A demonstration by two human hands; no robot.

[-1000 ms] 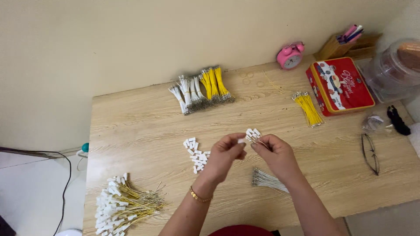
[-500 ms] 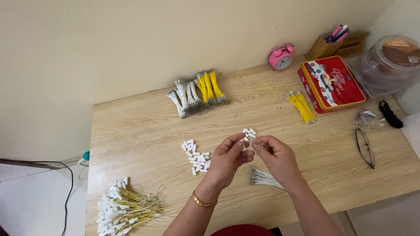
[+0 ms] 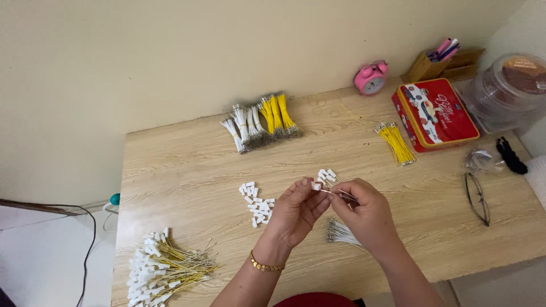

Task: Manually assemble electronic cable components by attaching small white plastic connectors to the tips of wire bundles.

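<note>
Where both hands pinch them, thin wires, small white connectors at tips.

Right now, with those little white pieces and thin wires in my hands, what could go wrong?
The left hand and right hand pinch thin wires with small white tags above the table; one could slip and scatter. The loose white pieces lie close to the left wrist and might get swept aside. The finished pile sits near the table's front edge and could fall.
</note>
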